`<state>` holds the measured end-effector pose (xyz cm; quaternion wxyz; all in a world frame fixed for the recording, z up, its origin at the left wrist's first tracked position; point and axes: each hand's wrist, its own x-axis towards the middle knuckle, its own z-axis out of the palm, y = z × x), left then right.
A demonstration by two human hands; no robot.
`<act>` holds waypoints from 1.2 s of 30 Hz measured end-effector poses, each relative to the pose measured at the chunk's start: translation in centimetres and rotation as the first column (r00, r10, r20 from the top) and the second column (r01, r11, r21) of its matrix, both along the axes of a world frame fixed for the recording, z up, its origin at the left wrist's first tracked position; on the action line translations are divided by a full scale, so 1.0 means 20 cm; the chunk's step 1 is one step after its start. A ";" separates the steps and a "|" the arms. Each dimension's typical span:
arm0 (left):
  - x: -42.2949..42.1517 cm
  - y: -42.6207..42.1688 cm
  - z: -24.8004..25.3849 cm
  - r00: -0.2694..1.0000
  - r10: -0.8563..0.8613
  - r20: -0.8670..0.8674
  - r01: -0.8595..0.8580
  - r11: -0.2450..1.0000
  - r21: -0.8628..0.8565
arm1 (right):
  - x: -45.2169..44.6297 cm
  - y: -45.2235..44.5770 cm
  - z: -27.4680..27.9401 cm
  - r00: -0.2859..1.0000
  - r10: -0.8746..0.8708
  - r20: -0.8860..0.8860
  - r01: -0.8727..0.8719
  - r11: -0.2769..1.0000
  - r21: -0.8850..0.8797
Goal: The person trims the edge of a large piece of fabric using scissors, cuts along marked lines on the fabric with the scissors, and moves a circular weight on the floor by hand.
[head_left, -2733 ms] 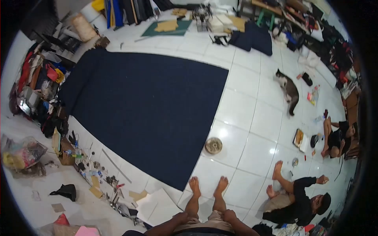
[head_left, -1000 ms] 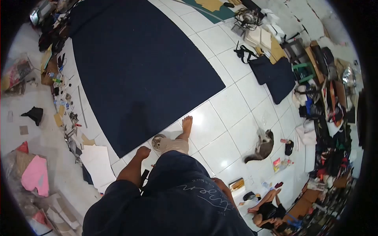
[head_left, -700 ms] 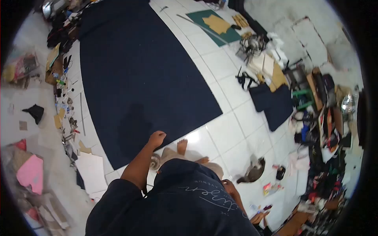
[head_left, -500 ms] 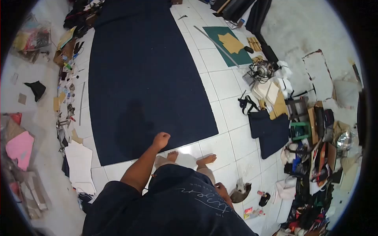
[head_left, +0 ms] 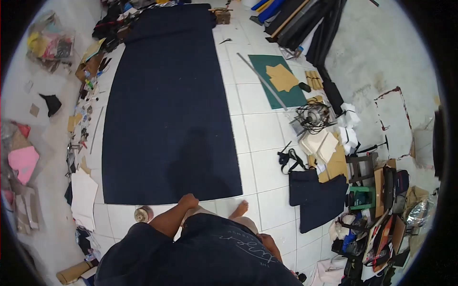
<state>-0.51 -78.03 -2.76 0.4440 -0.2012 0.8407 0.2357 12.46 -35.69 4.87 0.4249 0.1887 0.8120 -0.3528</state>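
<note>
My left hand [head_left: 189, 200] hangs over the near edge of a long dark navy fabric sheet [head_left: 167, 95] spread on the floor. Its fingers look curled in, and I see nothing in them; whether it touches the cloth I cannot tell. Beside my hip, my right hand [head_left: 268, 243] is partly covered by the shirt, and its fingers are not clear. One bare foot [head_left: 240, 209] stands on the white tiles just right of the fabric's corner. Left of my arm sits a round tin-like object [head_left: 143, 214].
On the right lie a green cutting mat [head_left: 272, 97] with tan pattern pieces [head_left: 282, 77], a long metal ruler [head_left: 260, 78], a wire-caged fan motor [head_left: 313, 114] and folded dark fabric [head_left: 319, 200]. Scissors [head_left: 225, 41] lie beyond. Small items and white sheets [head_left: 83, 198] line the left wall.
The view has shifted, showing more of the fabric's far end. My left hand sits lower, close to my body. The round object has come into view; the cat at lower right no longer shows.
</note>
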 end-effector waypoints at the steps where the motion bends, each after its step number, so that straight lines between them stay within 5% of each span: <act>1: -0.05 0.13 -0.04 1.000 -0.012 -0.008 0.012 1.000 0.003 | -0.02 0.15 -0.06 1.000 0.001 0.027 -0.002 1.000 0.012; 2: -0.11 0.27 -0.08 0.993 -0.082 -0.080 0.085 0.996 0.038 | -0.07 0.30 -0.13 1.000 -0.009 0.021 0.009 1.000 0.018; 4: -0.21 0.48 -0.03 0.961 -0.182 -0.210 0.205 0.974 0.093 | -0.21 0.49 -0.13 0.875 0.473 -0.102 -0.479 0.877 -0.040; 5: -0.30 0.60 0.05 0.972 -0.177 -0.157 0.192 0.978 0.085 | -0.30 0.54 -0.15 0.819 0.572 -0.049 -0.571 0.820 0.031; 9: -0.64 0.94 0.29 0.987 -0.030 -0.161 0.041 0.997 0.063 | -0.79 0.59 0.00 0.714 0.700 0.016 -0.700 0.714 -0.015; 12: -0.88 1.08 0.20 0.989 -0.077 -0.125 0.092 0.989 0.116 | -1.23 0.60 -0.04 0.600 0.798 0.051 -0.799 0.602 -0.013; 14: -1.03 1.17 -0.08 0.936 -0.312 -0.163 0.340 0.921 0.190 | -1.52 0.68 -0.18 0.564 0.825 -0.038 -0.826 0.563 -0.027; 17: -1.52 1.20 0.30 0.995 -0.098 -0.026 0.101 0.979 0.175 | -2.03 0.75 -0.28 0.661 0.750 -0.011 -0.738 0.648 -0.190; 20: -1.89 1.15 0.01 0.991 -0.133 -0.013 0.132 0.961 0.242 | -2.46 0.83 -0.29 0.748 0.662 0.042 -0.619 0.720 -0.314; 22: -2.08 1.08 0.01 0.988 -0.142 0.052 0.126 0.961 0.245 | -2.74 0.80 -0.20 0.727 0.657 -0.202 -0.685 0.716 -0.135; 24: -2.29 0.97 0.02 0.986 -0.148 0.079 0.126 0.964 0.235 | -2.95 0.82 -0.16 0.903 0.278 -0.326 -0.285 0.958 0.029; 26: -2.43 0.89 -0.01 0.990 0.068 -0.122 -0.032 0.962 0.270 | -3.16 0.95 -0.22 0.970 0.028 -0.242 -0.012 0.998 0.069; 28: -2.57 0.78 -0.03 0.966 0.156 -0.207 -0.100 0.961 0.256 | -3.32 0.99 -0.10 0.984 0.020 -0.176 0.007 0.988 0.154; 30: -2.76 0.65 -0.07 0.896 0.394 -0.204 -0.337 0.904 0.263 | -3.49 1.13 -0.19 0.979 0.121 -0.166 -0.097 0.985 0.146; 32: -2.97 0.56 0.07 0.850 0.449 -0.274 -0.426 0.893 0.143 | -3.80 1.26 -0.32 0.929 0.340 -0.145 -0.316 0.934 0.166; 34: -3.19 0.44 0.11 0.851 0.514 -0.103 -0.500 0.855 0.135 | -4.19 1.39 -0.45 0.826 0.551 -0.124 -0.526 0.830 0.186; 36: -3.29 0.37 -0.19 0.929 0.215 -0.300 -0.269 0.952 -0.148 | -4.56 1.47 -0.59 0.687 0.720 -0.095 -0.698 0.691 0.189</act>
